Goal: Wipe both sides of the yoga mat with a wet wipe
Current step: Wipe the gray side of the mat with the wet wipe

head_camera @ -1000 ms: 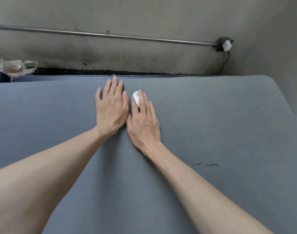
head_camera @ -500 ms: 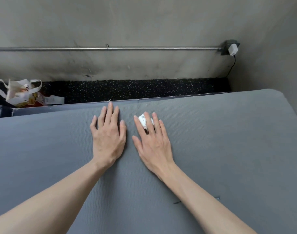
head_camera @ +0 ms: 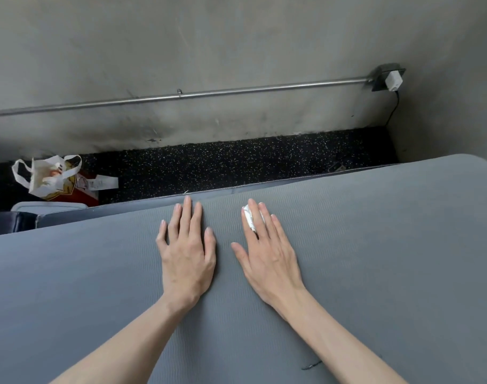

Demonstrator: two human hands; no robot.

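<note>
One gray yoga mat by a gray wall; two hands lie flat near its far edge, left hand bare, right hand pressing what looks like one wet wipe.

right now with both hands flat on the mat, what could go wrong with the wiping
1. The wet wipe is bunched small under the right hand's fingers, so each pass likely cleans only a narrow strip of the yoga mat.
2. The left hand presses bare skin on the mat and may smear it again.
3. Both hands sit near the mat's far edge, so a forward stroke could push the wipe onto the speckled floor.
</note>
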